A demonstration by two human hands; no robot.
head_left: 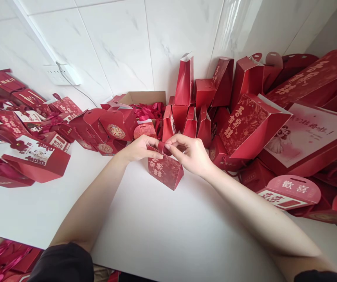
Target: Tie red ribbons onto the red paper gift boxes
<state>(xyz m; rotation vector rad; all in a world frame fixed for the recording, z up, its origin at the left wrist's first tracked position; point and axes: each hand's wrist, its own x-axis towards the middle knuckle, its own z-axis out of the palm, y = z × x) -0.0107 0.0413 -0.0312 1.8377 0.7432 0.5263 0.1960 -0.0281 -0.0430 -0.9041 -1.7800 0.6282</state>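
Note:
A small red gift box (166,172) with gold lettering and a floral pattern stands on the white table in front of me, tapering toward its top. Over that top edge a dark red ribbon (163,148) is looped. My left hand (141,149) pinches at the box's upper left, its fingers closed on the ribbon and the box top. From the other side my right hand (190,153) has thumb and forefinger closed on the ribbon loop. The fingers partly cover the ribbon, so its ends cannot be made out.
Many red gift boxes (241,125) are stacked along the wall and right side. An open cardboard box (147,97) of ribbons sits at the back. More boxes (39,156) lie left, below a wall socket (62,74) with a cable. The white table (156,235) runs toward me.

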